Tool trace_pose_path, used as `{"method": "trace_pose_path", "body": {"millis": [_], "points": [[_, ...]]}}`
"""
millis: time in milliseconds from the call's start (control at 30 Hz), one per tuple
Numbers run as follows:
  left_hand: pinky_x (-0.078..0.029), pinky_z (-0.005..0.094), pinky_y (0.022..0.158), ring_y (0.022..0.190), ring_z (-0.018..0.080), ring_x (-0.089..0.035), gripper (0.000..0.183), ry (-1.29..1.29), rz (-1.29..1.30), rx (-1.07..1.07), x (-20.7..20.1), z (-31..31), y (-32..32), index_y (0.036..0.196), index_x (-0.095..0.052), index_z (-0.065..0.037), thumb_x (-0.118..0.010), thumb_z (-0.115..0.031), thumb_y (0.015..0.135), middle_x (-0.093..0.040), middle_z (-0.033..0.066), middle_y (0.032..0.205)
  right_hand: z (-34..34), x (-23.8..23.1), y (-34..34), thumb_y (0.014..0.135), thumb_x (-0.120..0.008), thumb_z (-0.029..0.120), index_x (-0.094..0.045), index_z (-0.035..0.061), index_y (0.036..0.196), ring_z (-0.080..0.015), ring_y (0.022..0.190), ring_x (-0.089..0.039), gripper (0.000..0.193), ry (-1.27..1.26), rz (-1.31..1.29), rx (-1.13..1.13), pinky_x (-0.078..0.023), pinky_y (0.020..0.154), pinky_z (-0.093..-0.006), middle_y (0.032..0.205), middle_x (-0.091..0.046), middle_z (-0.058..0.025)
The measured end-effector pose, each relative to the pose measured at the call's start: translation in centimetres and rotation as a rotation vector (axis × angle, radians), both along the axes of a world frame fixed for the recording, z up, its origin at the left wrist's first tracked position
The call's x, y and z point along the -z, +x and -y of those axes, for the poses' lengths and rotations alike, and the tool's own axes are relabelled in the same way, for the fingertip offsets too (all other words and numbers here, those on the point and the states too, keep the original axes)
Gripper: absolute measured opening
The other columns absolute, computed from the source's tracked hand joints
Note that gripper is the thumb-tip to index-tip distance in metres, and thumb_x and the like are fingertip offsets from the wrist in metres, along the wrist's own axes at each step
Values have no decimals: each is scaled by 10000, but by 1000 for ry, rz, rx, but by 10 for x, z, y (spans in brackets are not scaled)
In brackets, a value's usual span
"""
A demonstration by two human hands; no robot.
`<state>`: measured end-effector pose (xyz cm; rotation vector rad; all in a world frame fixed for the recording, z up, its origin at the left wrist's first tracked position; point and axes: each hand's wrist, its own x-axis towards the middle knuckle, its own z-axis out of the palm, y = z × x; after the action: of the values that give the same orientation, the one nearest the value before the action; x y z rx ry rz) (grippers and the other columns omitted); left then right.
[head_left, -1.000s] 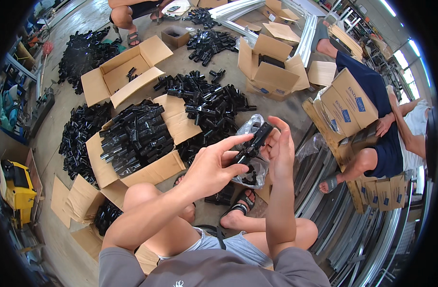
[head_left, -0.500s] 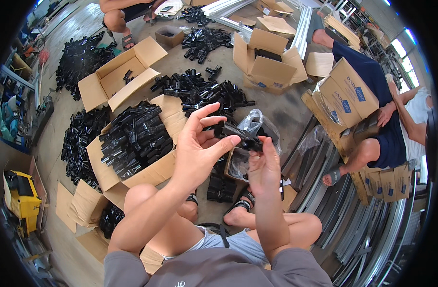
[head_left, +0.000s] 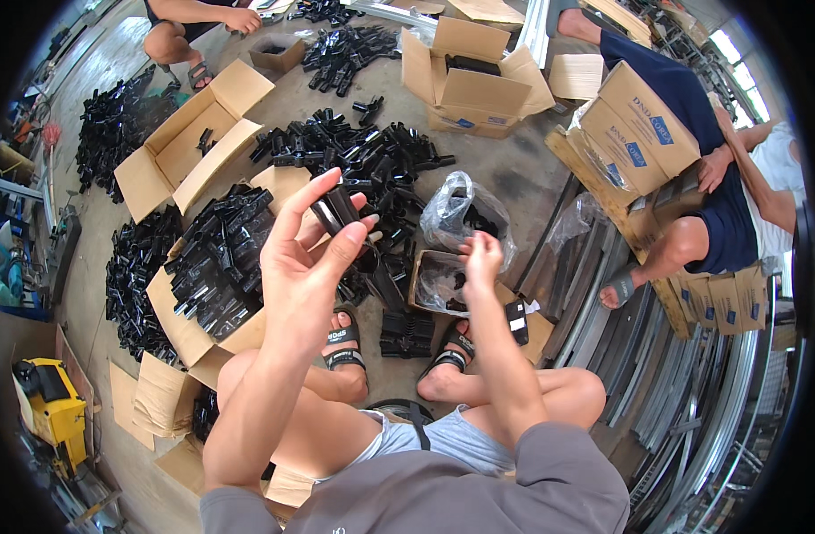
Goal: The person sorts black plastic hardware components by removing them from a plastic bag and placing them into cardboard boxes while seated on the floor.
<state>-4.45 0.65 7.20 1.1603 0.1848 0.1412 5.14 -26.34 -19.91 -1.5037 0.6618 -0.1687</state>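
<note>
Raised in front of me, my left hand [head_left: 305, 245] grips a glossy black tubular fitting [head_left: 334, 210] between thumb and fingers. My right hand [head_left: 483, 260] is apart from it, fingertips pinched together above a small carton lined with clear plastic [head_left: 418, 289]. Whatever the right fingers hold, if anything, is too small to make out. Just beyond that hand stands a clear plastic bag [head_left: 452, 200] with dark pieces inside. A heap of black fittings [head_left: 394, 165] lies behind my left hand. More fittings are stacked in the open carton [head_left: 163, 298] at left.
An open carton [head_left: 154, 147] with few pieces stands far left, another carton [head_left: 479, 102] at the back. Metal profiles [head_left: 621, 329] lie along the right. A co-worker [head_left: 692, 240] sits at right beside a carton [head_left: 643, 133]; another person's hand [head_left: 241, 20] shows at back left.
My hands have separated: the left moved left and keeps the fitting, while the right let go of it and came down towards the plastic-lined carton. The view has shifted slightly.
</note>
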Motion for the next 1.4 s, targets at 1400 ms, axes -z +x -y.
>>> {"method": "trace_pose_path", "body": {"millis": [1400], "points": [[-503, 438, 1109, 1218, 295, -674, 674, -111, -21, 344, -12, 0, 26, 1416, -586, -6, -847, 2, 794, -722, 103, 1207, -70, -253, -54, 870, -792, -41, -771, 7, 1020, -118, 827, -706, 159, -135, 799, -573, -543, 736, -250, 977, -780, -84]]}}
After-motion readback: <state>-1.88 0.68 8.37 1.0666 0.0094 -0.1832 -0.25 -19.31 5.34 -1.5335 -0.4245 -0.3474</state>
